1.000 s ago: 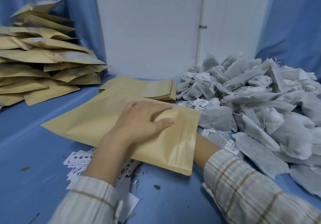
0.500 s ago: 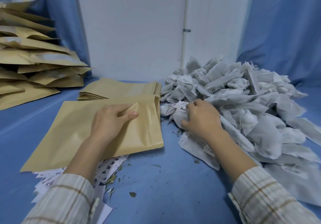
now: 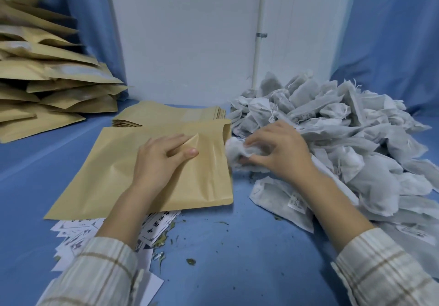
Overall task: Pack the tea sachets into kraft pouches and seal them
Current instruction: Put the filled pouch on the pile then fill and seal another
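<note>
Tea sachet (image 3: 240, 152), a crumpled white one, is gripped in our right hand (image 3: 278, 153), fingers curled around it, right at the open mouth of the kraft pouch (image 3: 114, 175). The sachet touches or nearly touches the pouch's right edge; we judge it is about to be pushed inside.

The pouch lies flat on the blue table (image 3: 237, 258), mouth facing right, toward the sachet pile (image 3: 344, 139), likely so the feeding hand has little way to travel. Our left hand (image 3: 164, 160) rests on top of the pouch and pinches up a fold of its upper layer between thumb and fingers. We take this as a way to lift the mouth open while the hand's weight keeps the pouch from sliding.

A flat stack of empty pouches (image 3: 166, 115) sits just behind the pouch in use, within easy reach. Farther left, a heap of puffy filled pouches (image 3: 47, 72) leans against the blue wall, kept apart from the working area. Printed paper slips (image 3: 78, 232) and loose tea crumbs lie under and in front of the pouch's near edge. Whether anything is already inside the pouch we cannot tell.
</note>
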Available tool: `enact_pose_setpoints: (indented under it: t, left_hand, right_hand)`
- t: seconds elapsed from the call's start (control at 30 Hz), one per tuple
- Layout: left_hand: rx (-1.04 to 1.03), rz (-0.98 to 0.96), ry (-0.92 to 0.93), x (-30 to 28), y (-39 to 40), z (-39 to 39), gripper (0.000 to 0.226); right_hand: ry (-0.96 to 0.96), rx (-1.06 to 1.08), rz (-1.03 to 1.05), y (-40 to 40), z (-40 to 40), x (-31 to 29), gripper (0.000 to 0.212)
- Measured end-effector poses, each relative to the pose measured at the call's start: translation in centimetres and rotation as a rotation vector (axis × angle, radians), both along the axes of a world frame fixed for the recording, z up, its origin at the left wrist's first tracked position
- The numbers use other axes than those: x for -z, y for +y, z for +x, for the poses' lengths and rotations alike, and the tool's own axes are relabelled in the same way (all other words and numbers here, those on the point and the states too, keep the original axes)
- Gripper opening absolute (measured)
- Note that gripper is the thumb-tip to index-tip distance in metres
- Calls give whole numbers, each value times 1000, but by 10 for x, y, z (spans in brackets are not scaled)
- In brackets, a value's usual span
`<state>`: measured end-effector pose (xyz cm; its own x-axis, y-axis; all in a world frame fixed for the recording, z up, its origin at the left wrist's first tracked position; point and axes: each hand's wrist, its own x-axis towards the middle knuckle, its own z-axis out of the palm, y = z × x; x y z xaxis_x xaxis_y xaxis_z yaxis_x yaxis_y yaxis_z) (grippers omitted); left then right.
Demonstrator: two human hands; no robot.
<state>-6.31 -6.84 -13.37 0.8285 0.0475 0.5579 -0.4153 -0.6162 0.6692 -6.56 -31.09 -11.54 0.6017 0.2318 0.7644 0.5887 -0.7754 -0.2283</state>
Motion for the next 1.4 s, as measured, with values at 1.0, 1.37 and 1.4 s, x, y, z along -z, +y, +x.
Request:
enact_pose_setpoints:
  t: [1.0, 1.37, 1.4]
  left_hand:
    - [-225, 280, -82, 9, 8, 17, 32]
    - [-67, 47, -108, -4, 8, 8, 26]
    - [-41, 42, -104, -4, 6, 7, 25]
  right_hand:
    - [-26, 365, -39, -20, 38, 31, 26]
    - [447, 80, 446, 11, 14, -4, 19]
    - [442, 90, 401, 18, 12, -5, 20]
